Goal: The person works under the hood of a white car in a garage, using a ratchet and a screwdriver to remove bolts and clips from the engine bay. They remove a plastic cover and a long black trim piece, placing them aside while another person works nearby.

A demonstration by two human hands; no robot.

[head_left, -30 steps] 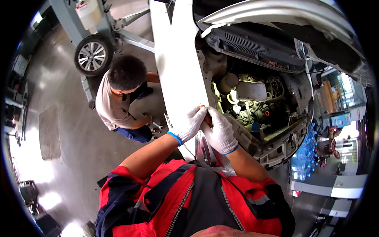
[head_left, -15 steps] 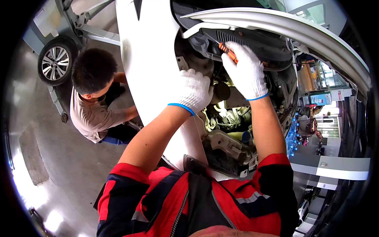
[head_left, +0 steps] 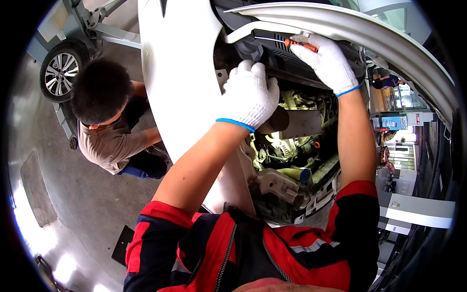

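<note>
My right hand point(head_left: 327, 61), in a white knit glove with a blue cuff, is closed around the orange and black handle of a screwdriver point(head_left: 304, 45). Its thin shaft points left, just below the raised white hood point(head_left: 340, 22). My left hand point(head_left: 250, 95), gloved alike, reaches over the inner edge of the white fender point(head_left: 182, 82) into the engine bay. Its fingers are slightly bent and the thumb stands apart; nothing shows in it, though the fingertips are partly hidden. Below the hands lies the lit engine point(head_left: 284, 148), with a dark round cap point(head_left: 278, 119) beside my left wrist.
At the left, a co-worker point(head_left: 109, 126) crouches close to the fender. Behind that person are a wheel point(head_left: 62, 70) and a grey lift arm point(head_left: 116, 36). The hood's curved edge runs above my right arm. A pipe with a blue end point(head_left: 304, 175) lies low in the bay.
My right hand has moved right and up with the screwdriver, whose shaft now lies nearly level. My left hand has shifted right and up, its thumb now apart. The co-worker's head has moved left.
</note>
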